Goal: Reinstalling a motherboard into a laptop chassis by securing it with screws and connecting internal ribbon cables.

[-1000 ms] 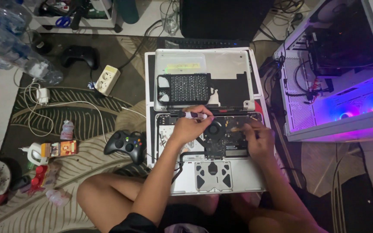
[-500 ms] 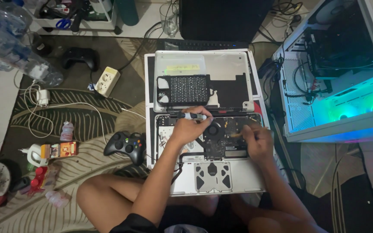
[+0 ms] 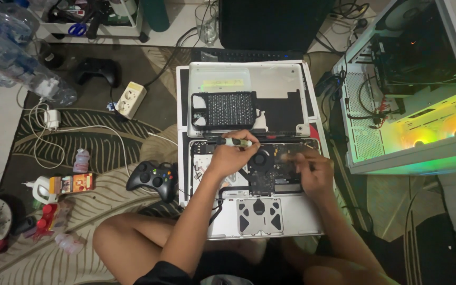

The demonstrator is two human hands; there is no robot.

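An opened silver laptop (image 3: 291, 216) lies bottom-up on the floor mat in front of my crossed legs, its black board and round fan (image 3: 263, 158) exposed. My left hand (image 3: 229, 157) rests on the upper left of the board. It grips a pen-like tool with a pale green handle (image 3: 237, 141) lying sideways along the hinge edge. My right hand (image 3: 313, 171) hovers over the right side of the board, fingers curled and blurred by motion; what it holds is unclear. The removed bottom cover (image 3: 270, 79) lies behind, with a black perforated pad (image 3: 225, 111) on it.
A lit open desktop computer case (image 3: 412, 95) stands at the right. A black gamepad (image 3: 151, 178) lies left of the laptop, with a power strip (image 3: 131, 99), white cables (image 3: 54, 132), small bottles (image 3: 81, 160) and plastic water bottles (image 3: 22, 63) further left. A black monitor (image 3: 275, 24) stands behind.
My right hand has shifted a little over the board's right side and is now blurred. My left hand stays put with its tool. The computer case lights went from purple to yellow-green.
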